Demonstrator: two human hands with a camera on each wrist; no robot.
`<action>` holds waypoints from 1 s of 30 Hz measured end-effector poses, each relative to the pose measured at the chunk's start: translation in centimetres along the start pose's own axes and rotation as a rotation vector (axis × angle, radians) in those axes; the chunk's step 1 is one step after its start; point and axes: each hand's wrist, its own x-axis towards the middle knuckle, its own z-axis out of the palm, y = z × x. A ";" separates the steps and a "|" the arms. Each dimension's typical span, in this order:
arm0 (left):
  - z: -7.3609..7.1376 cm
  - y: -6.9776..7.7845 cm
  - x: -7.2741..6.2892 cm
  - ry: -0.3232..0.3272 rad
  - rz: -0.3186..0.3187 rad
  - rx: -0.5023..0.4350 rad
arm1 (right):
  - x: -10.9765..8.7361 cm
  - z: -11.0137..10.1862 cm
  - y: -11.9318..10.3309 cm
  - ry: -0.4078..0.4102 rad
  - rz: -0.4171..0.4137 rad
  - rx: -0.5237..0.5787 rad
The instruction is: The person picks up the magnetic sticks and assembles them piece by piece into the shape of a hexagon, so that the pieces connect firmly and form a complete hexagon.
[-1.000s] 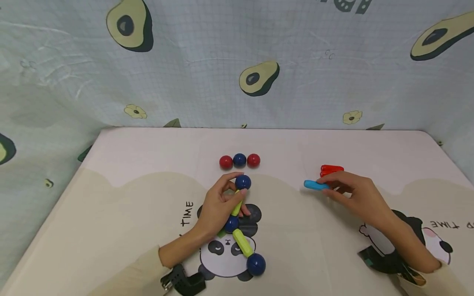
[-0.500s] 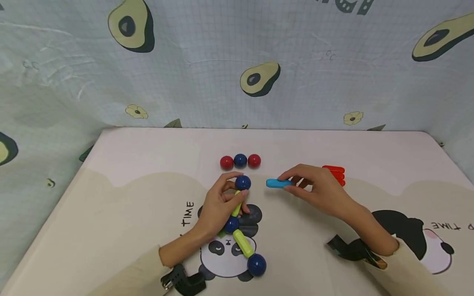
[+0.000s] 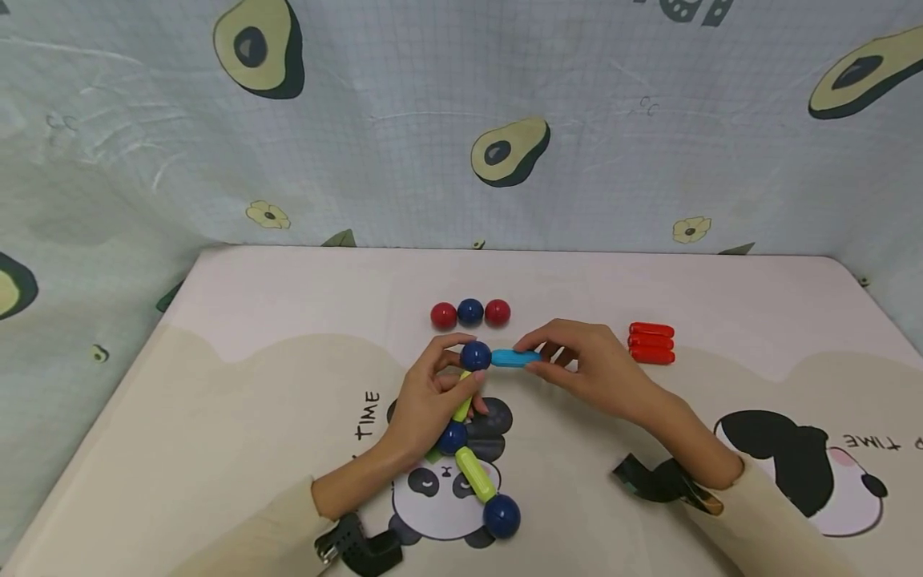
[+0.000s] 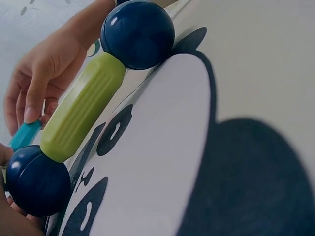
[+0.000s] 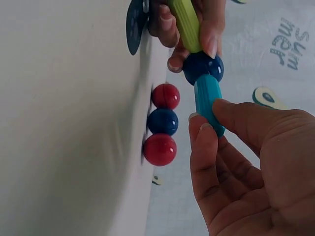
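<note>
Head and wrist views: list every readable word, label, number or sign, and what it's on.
"TIME": tabletop, sideways, by the printed panda; mark below it mostly hidden.
"TIME": tabletop, upside down, by the printed animal; neighbouring letter cut off at the frame edge.
"Sum mer", probably: wall cloth, sideways, blurred, right wrist view.
Wall cloth, top of head view: cut-off lettering, unreadable.
Balls, sticks: no text readable.

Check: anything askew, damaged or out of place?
Nothing stands out. The three loose balls sit in a row, the red sticks lie side by side, and the right hand holds the light-blue stick end-on against the navy ball in the left hand. No visible damage.
</note>
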 end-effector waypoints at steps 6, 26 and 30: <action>0.1 0.0 0.0 -0.013 0.004 -0.032 | 0.1 0.3 -0.2 0.001 0.018 0.007; 0.1 -0.2 0.0 0.112 0.107 0.160 | 2.3 1.9 -0.7 -0.009 -0.002 0.108; 0.1 -0.2 0.0 0.141 0.103 0.182 | 2.5 2.2 -0.7 0.001 0.019 0.140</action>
